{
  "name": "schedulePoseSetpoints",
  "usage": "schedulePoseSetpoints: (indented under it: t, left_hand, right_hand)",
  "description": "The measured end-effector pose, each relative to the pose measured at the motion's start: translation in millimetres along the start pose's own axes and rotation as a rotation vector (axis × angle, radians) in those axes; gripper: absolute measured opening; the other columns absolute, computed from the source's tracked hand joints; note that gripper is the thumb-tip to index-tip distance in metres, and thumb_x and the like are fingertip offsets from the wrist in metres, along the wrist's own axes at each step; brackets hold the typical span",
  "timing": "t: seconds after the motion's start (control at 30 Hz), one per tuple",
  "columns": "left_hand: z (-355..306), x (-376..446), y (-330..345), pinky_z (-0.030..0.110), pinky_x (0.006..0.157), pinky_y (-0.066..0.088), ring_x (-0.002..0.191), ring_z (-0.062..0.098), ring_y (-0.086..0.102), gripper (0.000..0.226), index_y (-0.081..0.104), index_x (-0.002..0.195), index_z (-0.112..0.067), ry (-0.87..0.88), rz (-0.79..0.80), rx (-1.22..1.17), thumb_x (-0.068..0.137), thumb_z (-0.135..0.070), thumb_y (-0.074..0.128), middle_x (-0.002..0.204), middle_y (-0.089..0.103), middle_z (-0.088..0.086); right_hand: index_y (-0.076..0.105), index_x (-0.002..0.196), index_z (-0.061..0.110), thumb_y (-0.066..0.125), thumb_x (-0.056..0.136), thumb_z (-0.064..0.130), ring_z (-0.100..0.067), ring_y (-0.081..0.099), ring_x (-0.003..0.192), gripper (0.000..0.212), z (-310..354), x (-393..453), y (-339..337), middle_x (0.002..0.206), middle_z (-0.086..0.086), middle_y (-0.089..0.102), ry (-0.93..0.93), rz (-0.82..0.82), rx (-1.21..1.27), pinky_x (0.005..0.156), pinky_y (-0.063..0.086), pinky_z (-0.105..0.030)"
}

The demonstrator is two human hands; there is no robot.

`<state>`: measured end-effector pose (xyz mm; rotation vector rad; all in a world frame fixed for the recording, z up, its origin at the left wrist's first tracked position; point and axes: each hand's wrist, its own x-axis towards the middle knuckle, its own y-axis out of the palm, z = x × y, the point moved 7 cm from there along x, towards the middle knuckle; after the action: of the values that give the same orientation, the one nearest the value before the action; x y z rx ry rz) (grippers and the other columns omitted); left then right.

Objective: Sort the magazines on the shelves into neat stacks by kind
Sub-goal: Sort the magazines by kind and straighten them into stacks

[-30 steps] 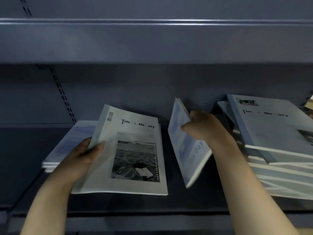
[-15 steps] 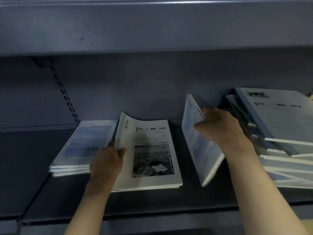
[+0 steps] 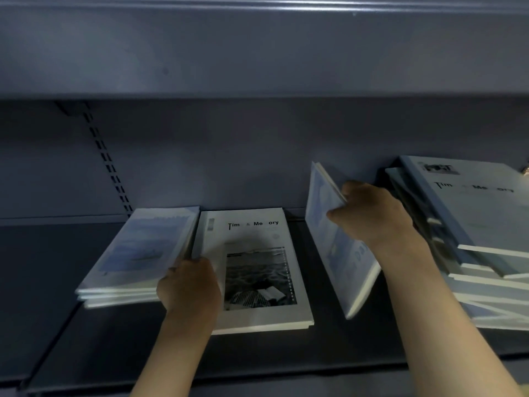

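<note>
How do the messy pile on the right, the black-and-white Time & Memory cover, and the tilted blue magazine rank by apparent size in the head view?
1. Messy pile, though cut off by the frame edge.
2. Time & Memory cover.
3. Tilted blue magazine, seen at a slant, so likely foreshortened.
</note>
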<state>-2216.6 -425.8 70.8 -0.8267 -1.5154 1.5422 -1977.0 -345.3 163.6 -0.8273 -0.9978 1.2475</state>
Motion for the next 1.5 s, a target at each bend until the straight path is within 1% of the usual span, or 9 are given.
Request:
schedulePoseSetpoints:
  t: [0.13, 0.3, 0.6, 0.8, 0.9, 1.03, 1.17, 1.3, 1.5]
  left_hand:
    - [-7, 1, 0, 0.028, 0.080, 0.046, 0.109, 0.020, 0.055, 0.028, 0.053, 0.118, -0.015, 0.058, 0.024, 0.058, 0.095, -0.029, 0.048, 0.115, 0.059, 0.004]
    - [4, 13, -13, 0.027, 0.076, 0.047, 0.099, 0.018, 0.060, 0.037, 0.055, 0.115, -0.014, 0.167, -0.116, -0.143, 0.095, -0.042, 0.044, 0.108, 0.061, 0.004]
    - [76, 24, -42, 0.024, 0.065, 0.038, 0.086, 0.018, 0.060, 0.029, 0.063, 0.108, -0.023, 0.080, -0.233, -0.458, 0.096, -0.035, 0.040, 0.106, 0.067, -0.001]
    - [135, 19, -42, 0.026, 0.058, 0.034, 0.071, 0.019, 0.054, 0.024, 0.059, 0.082, -0.026, 0.003, -0.262, -0.522, 0.096, -0.032, 0.041, 0.078, 0.059, -0.004]
    - [158, 15, -40, 0.026, 0.053, 0.032, 0.069, 0.024, 0.056, 0.035, 0.042, 0.062, -0.025, -0.053, -0.252, -0.501, 0.096, -0.034, 0.040, 0.065, 0.049, -0.004]
    - [183, 13, -33, 0.025, 0.051, 0.035, 0.067, 0.022, 0.057, 0.038, 0.040, 0.059, -0.025, -0.117, -0.215, -0.522, 0.094, -0.038, 0.042, 0.067, 0.056, -0.001]
    - [194, 12, -26, 0.026, 0.053, 0.038, 0.072, 0.022, 0.060, 0.031, 0.045, 0.064, -0.029, -0.139, -0.179, -0.494, 0.093, -0.042, 0.043, 0.076, 0.061, -0.001]
    - [202, 10, -21, 0.025, 0.053, 0.036, 0.071, 0.020, 0.057, 0.026, 0.053, 0.074, -0.027, -0.148, -0.158, -0.474, 0.094, -0.040, 0.042, 0.078, 0.061, -0.002]
    - [217, 10, -11, 0.026, 0.057, 0.040, 0.074, 0.022, 0.059, 0.025, 0.050, 0.073, -0.032, -0.182, -0.131, -0.472, 0.094, -0.041, 0.041, 0.079, 0.062, -0.001]
  right_hand:
    - [0.039, 0.074, 0.017, 0.054, 0.088, 0.022, -0.021, 0.046, 0.066, 0.021, 10, 4, -13, 0.073, -0.002, 0.046, -0.036, -0.039, -0.031, 0.052, 0.029, -0.024]
    - [0.038, 0.069, 0.018, 0.057, 0.085, 0.025, -0.019, 0.046, 0.061, 0.026, 32, 5, -23, 0.069, -0.002, 0.047, -0.133, -0.073, 0.014, 0.050, 0.028, -0.023]
    - [0.035, 0.065, 0.015, 0.059, 0.087, 0.034, -0.022, 0.049, 0.067, 0.038, 105, -9, 4, 0.069, -0.002, 0.044, -0.292, 0.117, 0.342, 0.056, 0.033, -0.028]
    - [0.025, 0.062, 0.017, 0.054, 0.091, 0.030, -0.021, 0.040, 0.067, 0.043, 156, -11, 57, 0.065, -0.001, 0.032, -0.296, 0.185, 0.561, 0.061, 0.029, -0.031]
    - [0.027, 0.063, 0.017, 0.051, 0.092, 0.031, -0.023, 0.043, 0.071, 0.041, 183, -15, 78, 0.064, 0.000, 0.035, -0.317, 0.192, 0.554, 0.059, 0.030, -0.030]
    - [0.030, 0.065, 0.016, 0.054, 0.092, 0.031, -0.014, 0.039, 0.056, 0.039, 215, -15, 89, 0.063, 0.001, 0.038, -0.336, 0.262, 0.682, 0.049, 0.029, -0.029]
    - [0.033, 0.064, 0.017, 0.055, 0.092, 0.029, -0.013, 0.042, 0.054, 0.038, 230, -14, 101, 0.065, 0.001, 0.040, -0.256, 0.304, 0.905, 0.046, 0.032, -0.024]
    - [0.044, 0.074, 0.016, 0.055, 0.093, 0.031, -0.022, 0.053, 0.070, 0.027, 244, -16, 140, 0.075, -0.004, 0.050, -0.089, 0.423, 1.147, 0.055, 0.040, -0.025]
    - [0.059, 0.095, 0.012, 0.048, 0.094, 0.035, -0.025, 0.057, 0.080, 0.026, 231, -18, 196, 0.087, -0.005, 0.059, -0.096, 0.322, 0.821, 0.067, 0.041, -0.028]
